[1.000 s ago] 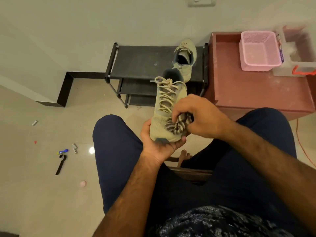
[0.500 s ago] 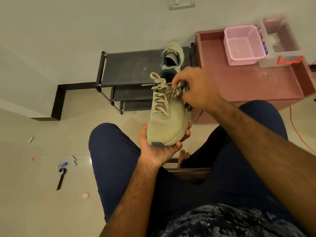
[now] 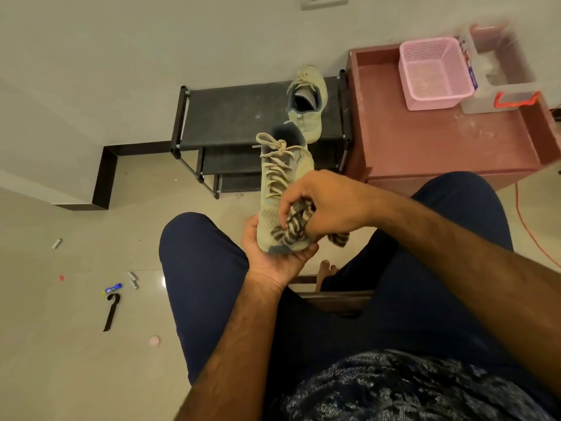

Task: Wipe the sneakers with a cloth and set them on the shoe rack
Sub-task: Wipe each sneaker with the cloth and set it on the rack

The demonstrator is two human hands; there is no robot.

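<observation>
Our right grip (image 3: 328, 205) clenches the striped cloth (image 3: 293, 226) on the toe, left grip (image 3: 273, 256) cups the sneaker (image 3: 279, 177) under its toe, mid-air short of the shoe rack (image 3: 236, 117) where the other sneaker (image 3: 306, 101) sits; we judge it light, soft-topped, best held by the sole.

We're in a home here, a plain room corner: a black shoe rack (image 3: 230, 117) stands against the far wall (image 3: 121, 50) with a sneaker (image 3: 307, 118) on its top shelf, and a socket (image 3: 324, 2) sits above it. Right of the rack, a reddish cabinet (image 3: 425, 150) carries a pink basket (image 3: 437, 100) and a clear box (image 3: 488, 106), while batteries (image 3: 133, 279) and small bits lie scattered on the glossy tiled floor (image 3: 60, 375) at left.
</observation>
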